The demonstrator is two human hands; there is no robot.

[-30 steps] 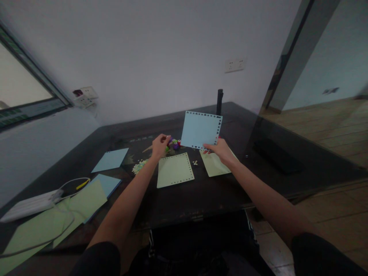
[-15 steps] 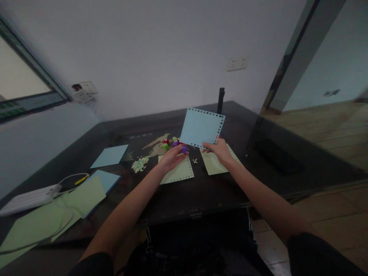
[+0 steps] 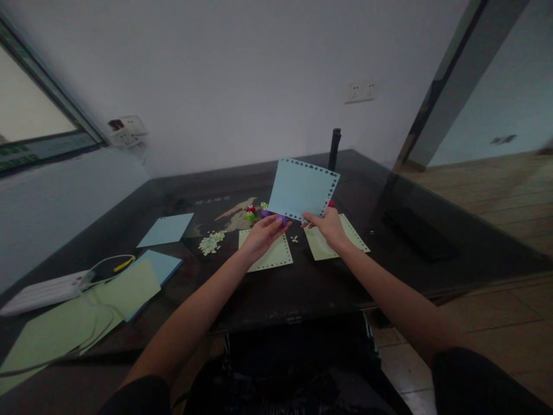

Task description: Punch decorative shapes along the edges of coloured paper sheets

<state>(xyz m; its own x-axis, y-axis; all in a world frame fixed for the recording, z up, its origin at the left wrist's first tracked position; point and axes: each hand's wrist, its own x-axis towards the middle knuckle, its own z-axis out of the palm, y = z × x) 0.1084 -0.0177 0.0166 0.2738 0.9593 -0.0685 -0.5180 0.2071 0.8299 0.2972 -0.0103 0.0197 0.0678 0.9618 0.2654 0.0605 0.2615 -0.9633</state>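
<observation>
My right hand (image 3: 330, 229) grips a light blue sheet of paper (image 3: 301, 187) by its lower edge, thumb on top, raised above the table. Small punched holes line its top, right and part of its lower edge. My left hand (image 3: 262, 235) is closed around a small purple craft punch (image 3: 283, 220), which sits at the sheet's lower edge; whether the paper is inside its slot I cannot tell. Under the hands lie two pale green sheets with holes along their edges, one at left (image 3: 273, 257) and one at right (image 3: 322, 245).
Several red, green and purple punches, one green (image 3: 250, 216), stand behind my left hand. Paper bits (image 3: 211, 242) form a pile to the left. Blue paper (image 3: 166, 229), green paper (image 3: 56, 328) and a white power strip (image 3: 45, 293) lie farther left. A black object (image 3: 419, 233) is at right.
My left hand has moved slightly right with the purple punch, along the lower edge of the blue sheet. The sheet has shifted a little, and the view has tilted slightly.
</observation>
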